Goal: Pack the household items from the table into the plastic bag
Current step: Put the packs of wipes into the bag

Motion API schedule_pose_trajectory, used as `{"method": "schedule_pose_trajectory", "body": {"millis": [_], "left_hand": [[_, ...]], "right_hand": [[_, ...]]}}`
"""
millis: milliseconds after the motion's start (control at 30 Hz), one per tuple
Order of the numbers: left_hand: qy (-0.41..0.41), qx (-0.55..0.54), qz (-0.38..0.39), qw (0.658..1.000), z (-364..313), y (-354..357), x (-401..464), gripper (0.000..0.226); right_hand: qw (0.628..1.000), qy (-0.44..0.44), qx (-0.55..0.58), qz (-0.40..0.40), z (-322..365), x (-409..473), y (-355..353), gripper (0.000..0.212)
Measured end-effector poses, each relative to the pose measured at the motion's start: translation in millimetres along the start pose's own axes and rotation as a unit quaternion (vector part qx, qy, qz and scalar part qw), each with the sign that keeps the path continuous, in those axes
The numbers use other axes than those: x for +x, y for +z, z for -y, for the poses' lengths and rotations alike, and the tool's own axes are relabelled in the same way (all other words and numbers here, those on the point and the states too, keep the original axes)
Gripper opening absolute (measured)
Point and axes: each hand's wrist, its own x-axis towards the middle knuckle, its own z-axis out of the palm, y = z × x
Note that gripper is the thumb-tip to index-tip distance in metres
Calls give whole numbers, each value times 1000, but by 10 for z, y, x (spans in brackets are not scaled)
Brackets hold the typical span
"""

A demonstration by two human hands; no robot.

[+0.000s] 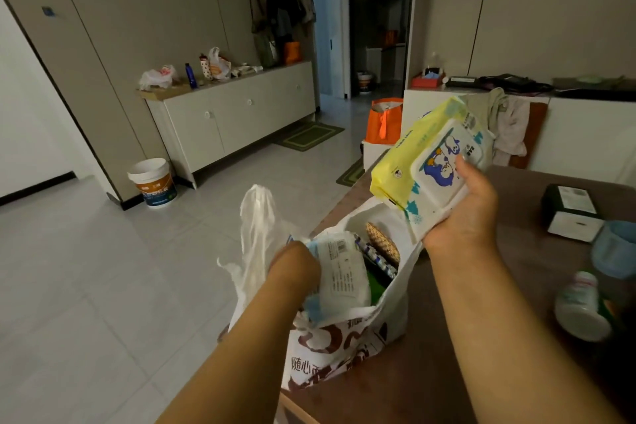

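- Packing is well under way: the printed white plastic bag point(344, 351) stands open at the near corner of the brown desk point(447, 337), already holding several goods.
- Inside the bag's mouth, a woven, straw-coloured item point(382, 241) and a dark patterned packet point(377, 260) sit side by side; what lies beneath them is hidden.
- The left hand point(294, 263) is closed around a white-and-blue soft pack point(339, 277), which is partly inside the bag at its near-left edge and judged to be going in now.
- The right hand point(463, 208) grips a yellow-and-white pack of wet wipes point(430, 162), fingers curled under it and thumb on its lid, holding it tilted in the air just above the bag's opening; it looks next in line.
- Left on the desk, well apart from the bag to the right: a dark box with a white label point(571, 210), a light blue container point(616, 248) cut off by the frame edge, and a white bottle lying on its side point(581, 306).
- By this count, at least three items remain to be packed after the two in hand; anything further right is out of view.
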Motion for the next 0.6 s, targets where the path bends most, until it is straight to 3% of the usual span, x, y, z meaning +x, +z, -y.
{"method": "schedule_pose_trajectory", "body": {"millis": [133,233,367,400,433,500,600], "left_hand": [[133,57,-136,980,-30,-222,-95,25],[196,53,-231,951,-86,-397,-207,32],[262,177,-493,811,24,-521,-355,41],[254,172,-525,794,59,-554,-356,49],[224,160,-526,805,88,-595,-338,55],[119,126,-455,874,145,-722,-280,54],[18,10,-245,969,201,-889,-142,33]], "right_hand": [[1000,17,-16,19,-51,11,41,24],[996,35,-79,21,-104,4,123,41],[983,6,-177,-45,-181,4,189,53],[979,1,-199,-53,-207,8,191,51],[975,1,-213,-56,-234,11,188,49],[973,10,-224,-59,-289,29,172,45],[965,17,-255,-54,-371,51,141,41]]}}
